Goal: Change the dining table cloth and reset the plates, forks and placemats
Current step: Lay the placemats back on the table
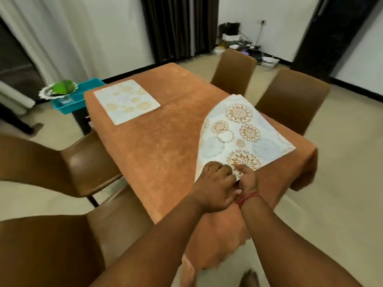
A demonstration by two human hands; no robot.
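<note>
Both hands meet at the near corner of a pale flexible placemat printed with orange and blue floral roundels: the left hand has its fingers curled round the edge and the right hand pinches it from beside, probably so the mat can be steered square. It bows upward over the near right part of the table, draped in a rust-orange cloth, its far corner lifted, so it seems not yet settled. A matching flat placemat lies at the far left, marking the opposite setting.
</note>
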